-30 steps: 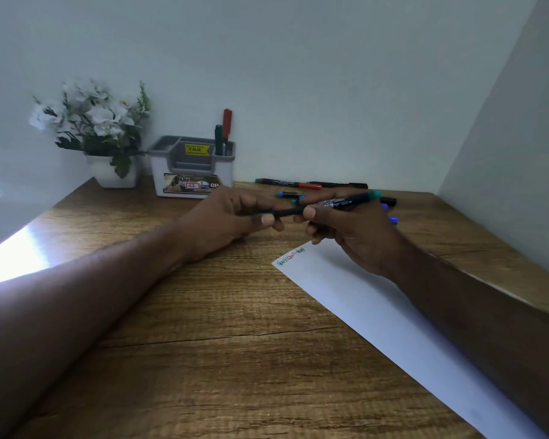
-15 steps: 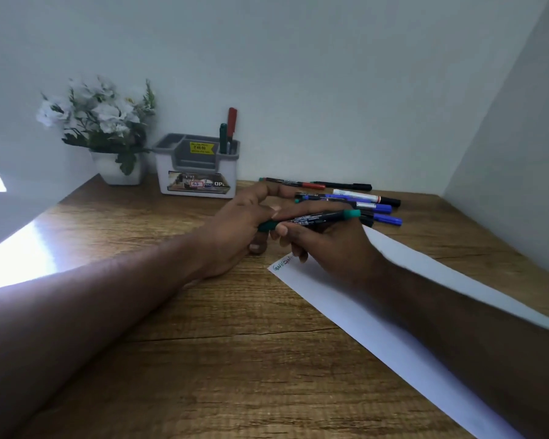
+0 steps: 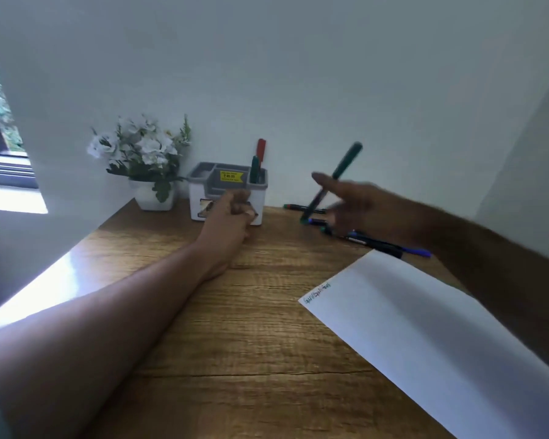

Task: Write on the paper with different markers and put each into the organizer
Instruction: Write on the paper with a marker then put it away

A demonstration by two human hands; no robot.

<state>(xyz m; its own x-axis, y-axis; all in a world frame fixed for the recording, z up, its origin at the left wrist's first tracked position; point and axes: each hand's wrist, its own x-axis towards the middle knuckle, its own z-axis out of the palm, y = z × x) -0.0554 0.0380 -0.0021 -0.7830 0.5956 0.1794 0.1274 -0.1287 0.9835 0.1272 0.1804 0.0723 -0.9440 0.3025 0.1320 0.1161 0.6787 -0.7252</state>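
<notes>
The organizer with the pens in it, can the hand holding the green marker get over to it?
Probably yes. The right hand holds the green marker up beside the organizer, with open space between; the left hand sits low in front.

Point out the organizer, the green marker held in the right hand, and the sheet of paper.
organizer [image 3: 200,188]: head view, white left front wall.
green marker [image 3: 346,161]: head view, upper barrel above the fingers.
paper [image 3: 425,327]: head view, blank middle of the sheet.

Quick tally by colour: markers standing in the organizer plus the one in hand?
Green: 2, standing green marker in the organizer, held marker in the right hand
Red: 1, red marker in the organizer
Total: 3
</notes>
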